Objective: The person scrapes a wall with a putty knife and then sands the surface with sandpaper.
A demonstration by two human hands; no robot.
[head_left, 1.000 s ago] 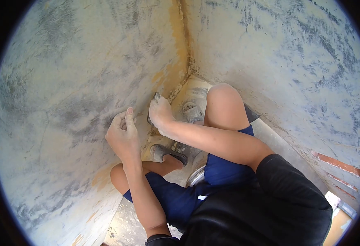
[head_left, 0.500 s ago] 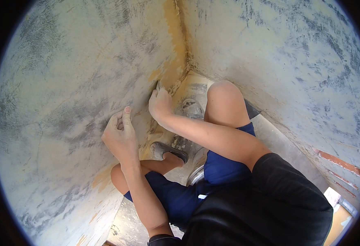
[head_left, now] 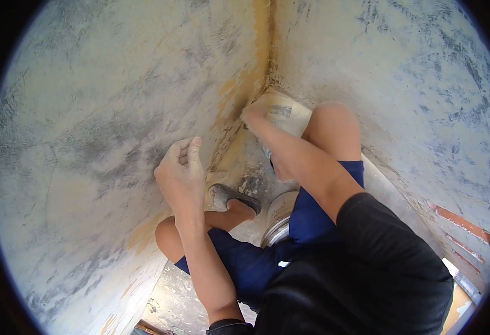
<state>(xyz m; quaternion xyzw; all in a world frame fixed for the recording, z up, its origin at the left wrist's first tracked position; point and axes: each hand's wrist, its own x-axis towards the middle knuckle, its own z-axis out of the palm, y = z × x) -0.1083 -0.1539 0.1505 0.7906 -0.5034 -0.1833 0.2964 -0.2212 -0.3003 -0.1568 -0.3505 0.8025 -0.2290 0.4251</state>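
Wall corner [head_left: 269,50]: long seam toward 12 o'clock, foot at 1 o'clock from my right hand [head_left: 254,113], the nearer
Right grip: blurred, I cannot tell
Left hand [head_left: 181,174]: loosely curled, nothing seen held

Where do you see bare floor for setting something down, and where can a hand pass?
Bare floor shows between the blue shorts and right wall, and between the left forearm and left wall. A hand could probably pass between both hands. Between the legs it is crowded: grey shoe, round container.
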